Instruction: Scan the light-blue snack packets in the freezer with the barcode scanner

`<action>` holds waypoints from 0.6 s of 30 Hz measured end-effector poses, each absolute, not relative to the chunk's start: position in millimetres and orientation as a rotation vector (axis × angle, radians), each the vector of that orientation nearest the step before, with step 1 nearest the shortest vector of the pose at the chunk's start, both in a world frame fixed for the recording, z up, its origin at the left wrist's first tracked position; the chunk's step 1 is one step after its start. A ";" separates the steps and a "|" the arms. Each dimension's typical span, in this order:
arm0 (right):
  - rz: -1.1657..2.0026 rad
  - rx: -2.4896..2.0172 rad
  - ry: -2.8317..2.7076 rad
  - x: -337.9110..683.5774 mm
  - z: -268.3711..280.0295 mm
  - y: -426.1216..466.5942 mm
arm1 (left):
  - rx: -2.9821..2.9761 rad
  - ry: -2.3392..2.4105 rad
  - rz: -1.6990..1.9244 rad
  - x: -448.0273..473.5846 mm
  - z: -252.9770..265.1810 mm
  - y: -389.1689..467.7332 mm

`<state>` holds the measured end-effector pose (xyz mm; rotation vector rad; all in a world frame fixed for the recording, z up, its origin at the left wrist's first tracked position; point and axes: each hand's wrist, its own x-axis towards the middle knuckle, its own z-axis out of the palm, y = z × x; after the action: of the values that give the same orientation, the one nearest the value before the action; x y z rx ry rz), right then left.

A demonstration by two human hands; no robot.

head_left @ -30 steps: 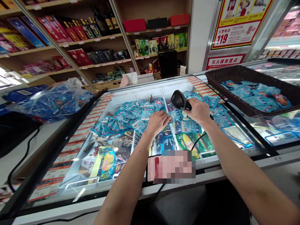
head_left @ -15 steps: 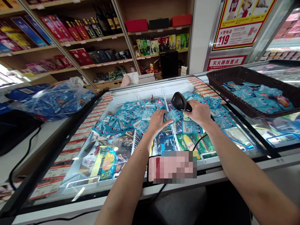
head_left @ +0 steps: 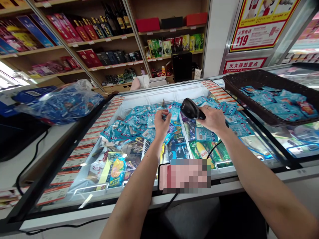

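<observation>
blue packet [head_left: 175, 113]: just left of scanner [head_left: 190, 109], nearer left hand [head_left: 162, 122] | left hand: fingers curled, hold unclear | right hand [head_left: 212, 119]: wrapped round scanner

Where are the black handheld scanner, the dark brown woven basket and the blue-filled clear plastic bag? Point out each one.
Black handheld scanner [head_left: 189, 109]: head view, on its rounded head.
Dark brown woven basket [head_left: 259, 79]: head view, on its inner far wall.
Blue-filled clear plastic bag [head_left: 64, 106]: head view, on its bulging middle.
</observation>
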<state>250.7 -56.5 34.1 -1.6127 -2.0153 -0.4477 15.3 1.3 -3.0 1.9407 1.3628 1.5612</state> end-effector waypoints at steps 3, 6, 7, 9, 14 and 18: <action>-0.419 -1.517 -2.159 250.0 33.7 -58.4 | 1.764 1.315 1.663 13.7 -5.8 4.5; -0.390 -1.471 -2.285 247.1 32.7 -59.8 | 1.627 1.313 1.751 9.9 -10.9 9.8; -0.382 -1.472 -2.310 245.9 32.3 -60.1 | 1.592 1.312 1.765 8.6 -12.7 11.6; -0.369 -1.478 -2.341 243.7 31.3 -60.3 | 1.552 1.293 1.781 6.9 -15.7 14.7; -0.387 -1.464 -2.396 240.4 30.1 -60.9 | 1.515 1.275 1.785 7.3 -18.5 17.1; -0.393 -1.462 -2.400 239.4 30.3 -61.4 | 1.520 1.274 1.790 7.7 -18.2 15.8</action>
<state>239.4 -61.4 30.3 -1.4624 -2.4002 -0.3933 7.7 15.8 -18.2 1.5197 1.2741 1.7899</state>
